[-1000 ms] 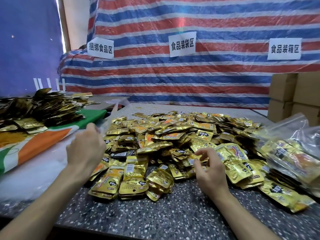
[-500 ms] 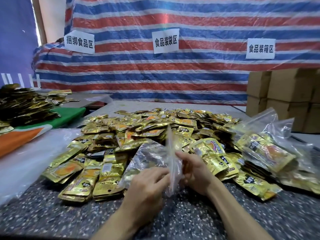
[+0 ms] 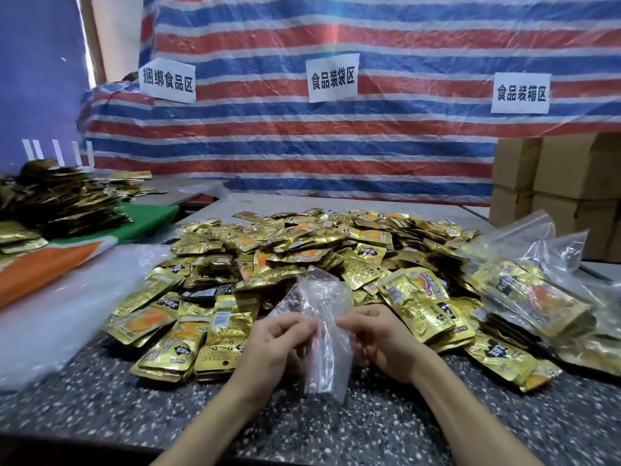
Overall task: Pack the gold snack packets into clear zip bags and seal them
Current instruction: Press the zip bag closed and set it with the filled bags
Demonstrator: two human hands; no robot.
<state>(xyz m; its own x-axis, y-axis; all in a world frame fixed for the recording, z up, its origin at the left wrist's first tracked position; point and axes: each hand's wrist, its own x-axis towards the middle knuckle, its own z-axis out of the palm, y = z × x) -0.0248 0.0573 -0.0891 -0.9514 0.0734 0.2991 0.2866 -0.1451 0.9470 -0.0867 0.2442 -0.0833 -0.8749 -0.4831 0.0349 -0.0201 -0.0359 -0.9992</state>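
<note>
A large heap of gold snack packets (image 3: 312,250) covers the middle of the speckled table (image 3: 336,428). In front of the heap I hold an empty clear zip bag (image 3: 327,358) upright between both hands. My left hand (image 3: 272,344) pinches its left edge and my right hand (image 3: 383,338) pinches its right edge, fingertips nearly meeting near the bag's upper part. The bag hangs down below my hands to just above the table. Filled clear zip bags (image 3: 531,297) with gold packets inside lie at the right.
A stack of clear plastic (image 3: 67,304) lies at the left on the table. Beyond it a second dark-gold packet pile (image 3: 64,200) sits on a green and orange cloth. Cardboard boxes (image 3: 564,183) stand at the back right. A striped tarp with paper signs hangs behind.
My left hand came from the clear plastic at the left with a zip bag to the middle. My right hand left the packet heap and took the bag's other edge.
</note>
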